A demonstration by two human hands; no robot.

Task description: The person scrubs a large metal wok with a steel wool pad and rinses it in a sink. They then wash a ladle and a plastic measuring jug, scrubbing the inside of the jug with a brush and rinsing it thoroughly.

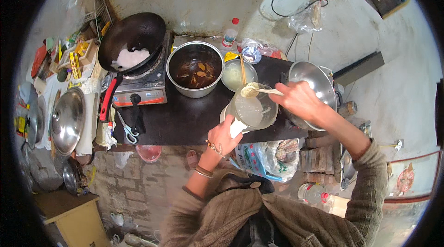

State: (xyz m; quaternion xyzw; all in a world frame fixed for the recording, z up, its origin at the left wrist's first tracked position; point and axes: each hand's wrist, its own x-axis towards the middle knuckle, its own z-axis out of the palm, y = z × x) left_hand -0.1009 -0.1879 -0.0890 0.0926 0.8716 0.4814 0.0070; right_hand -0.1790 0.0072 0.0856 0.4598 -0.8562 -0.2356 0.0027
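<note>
My left hand (223, 137) grips the white handle of a see-through jug (267, 113), tilted so its mouth faces up toward me. Whitish stuff clings to the inside of the jug. In my right hand (300, 100) is a light-coloured spoon (270, 91), heaped with pale powder (249, 91) and held over the jug's rim. Just behind the jug sits a metal bowl (225, 79) of cloudy pale liquid, with wooden chopsticks (242, 68) resting in it. A wide steel basin (305, 73) stands beyond my right hand.
On the dark table (156, 125) stand a steel pot (199, 93) of brown liquid and a portable stove (138, 90). A black wok (145, 28) with white contents leans on the stove, its red handle (109, 99) toward me. Scissors (129, 131) lie near the front edge. A red-capped bottle (230, 33) stands behind.
</note>
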